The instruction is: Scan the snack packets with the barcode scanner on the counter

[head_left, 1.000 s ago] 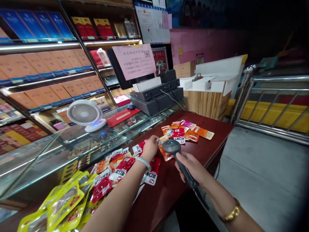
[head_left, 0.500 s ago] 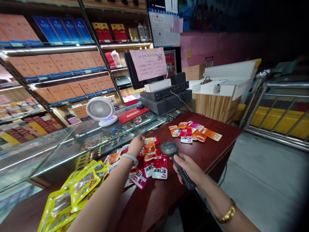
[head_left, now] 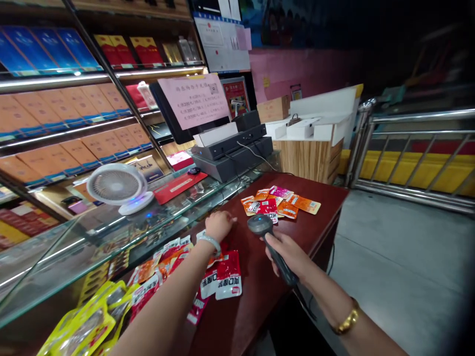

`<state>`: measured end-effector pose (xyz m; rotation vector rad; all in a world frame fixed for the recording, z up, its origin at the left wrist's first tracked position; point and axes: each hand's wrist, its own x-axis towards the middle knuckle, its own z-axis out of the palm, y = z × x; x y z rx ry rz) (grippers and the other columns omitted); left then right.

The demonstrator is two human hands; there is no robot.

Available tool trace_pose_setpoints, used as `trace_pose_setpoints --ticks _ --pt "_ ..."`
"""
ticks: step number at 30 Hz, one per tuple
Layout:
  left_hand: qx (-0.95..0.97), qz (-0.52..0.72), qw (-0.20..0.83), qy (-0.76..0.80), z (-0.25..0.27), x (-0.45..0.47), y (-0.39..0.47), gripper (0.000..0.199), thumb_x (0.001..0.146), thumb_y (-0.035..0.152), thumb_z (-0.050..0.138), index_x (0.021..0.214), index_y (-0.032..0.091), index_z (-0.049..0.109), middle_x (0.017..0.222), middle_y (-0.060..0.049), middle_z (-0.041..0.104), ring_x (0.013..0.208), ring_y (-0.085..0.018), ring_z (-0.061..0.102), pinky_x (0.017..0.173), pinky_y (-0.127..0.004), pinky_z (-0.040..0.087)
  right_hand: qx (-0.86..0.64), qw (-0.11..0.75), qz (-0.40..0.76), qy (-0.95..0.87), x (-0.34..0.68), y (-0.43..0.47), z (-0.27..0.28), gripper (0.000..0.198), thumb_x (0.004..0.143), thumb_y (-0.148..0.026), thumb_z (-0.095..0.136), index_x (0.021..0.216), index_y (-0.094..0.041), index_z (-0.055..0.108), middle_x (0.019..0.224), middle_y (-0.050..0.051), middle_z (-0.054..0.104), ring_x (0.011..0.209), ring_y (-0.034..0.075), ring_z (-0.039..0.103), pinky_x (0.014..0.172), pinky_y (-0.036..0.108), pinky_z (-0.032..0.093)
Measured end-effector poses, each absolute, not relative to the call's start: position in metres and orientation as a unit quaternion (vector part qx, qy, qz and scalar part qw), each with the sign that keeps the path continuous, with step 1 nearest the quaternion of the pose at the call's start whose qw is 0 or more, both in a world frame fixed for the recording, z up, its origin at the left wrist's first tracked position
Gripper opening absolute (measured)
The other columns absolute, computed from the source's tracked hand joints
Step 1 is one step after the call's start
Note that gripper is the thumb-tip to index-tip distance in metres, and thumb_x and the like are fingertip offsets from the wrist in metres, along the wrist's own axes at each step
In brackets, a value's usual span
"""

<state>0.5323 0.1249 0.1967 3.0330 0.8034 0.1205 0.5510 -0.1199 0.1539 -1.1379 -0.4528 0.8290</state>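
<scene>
My left hand (head_left: pixel 219 225), a pale bangle at its wrist, hovers over the dark red table, just beyond a heap of snack packets. Its fingers look curled and partly hidden; whatever they hold, if anything, does not show. Red and white packets (head_left: pixel 229 277) lie below the wrist, and orange and red ones (head_left: pixel 166 262) spread to its left. In my right hand (head_left: pixel 287 254) is a dark grey handheld barcode scanner (head_left: pixel 260 225), its head tilted toward the left hand. Past the scanner lies a smaller group of orange, red and pink packets (head_left: pixel 291 205).
Yellow snack bags (head_left: pixel 85 321) are piled at the near left. A glass display counter (head_left: pixel 148 232) runs along the table, bearing a white fan (head_left: pixel 118 185), a red mat (head_left: pixel 180 187) and a monitor (head_left: pixel 168 111). A metal railing (head_left: pixel 415 148) stands at the right.
My view has swung right. My left hand has moved forward, away from the heap; the orange packet beside it earlier is mostly out of sight. The scanner stays in my right hand.
</scene>
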Motion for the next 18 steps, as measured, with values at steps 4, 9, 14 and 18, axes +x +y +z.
trace_pose_setpoints --ticks 4,9,14,18 --pt "0.956 0.002 0.129 0.263 0.184 0.593 0.11 0.054 0.09 0.061 0.037 0.088 0.019 0.072 0.097 -0.013 0.073 0.092 -0.024 0.067 0.079 -0.031 0.046 -0.524 0.751 0.364 -0.171 0.567 -0.122 0.15 0.045 0.084 -0.063 0.055 0.096 -0.02 0.051 0.052 -0.01 0.053 0.03 0.007 0.048 0.029 0.017 0.039" --pt "0.938 -0.008 0.168 0.305 0.174 0.65 0.103 0.069 0.091 0.065 0.022 0.09 0.016 0.072 0.101 -0.018 0.072 0.099 -0.027 0.067 0.083 -0.033 0.046 -0.512 0.765 0.359 -0.153 0.576 -0.121 0.145 0.047 0.082 -0.065 0.056 0.096 -0.02 0.049 0.053 -0.01 0.053 0.029 0.007 0.048 0.029 0.017 0.039" --pt "0.925 0.016 0.166 0.34 0.171 0.668 0.103 0.05 0.078 0.062 0.053 0.097 0.019 0.068 0.112 -0.018 0.069 0.108 -0.036 0.062 0.088 -0.043 0.043 -0.506 0.772 0.36 -0.136 0.578 -0.121 0.144 0.053 0.078 -0.069 0.058 0.095 -0.02 0.049 0.053 -0.01 0.053 0.029 0.008 0.048 0.028 0.018 0.039" --pt "0.919 0.06 0.184 0.343 0.168 0.656 0.103 0.03 0.082 0.05 0.054 0.092 0.024 0.065 0.099 -0.009 0.073 0.096 -0.027 0.066 0.081 -0.037 0.044 -0.501 0.778 0.358 -0.126 0.579 -0.123 0.144 0.054 0.075 -0.071 0.059 0.095 -0.021 0.049 0.053 -0.009 0.054 0.03 0.008 0.048 0.029 0.019 0.039"
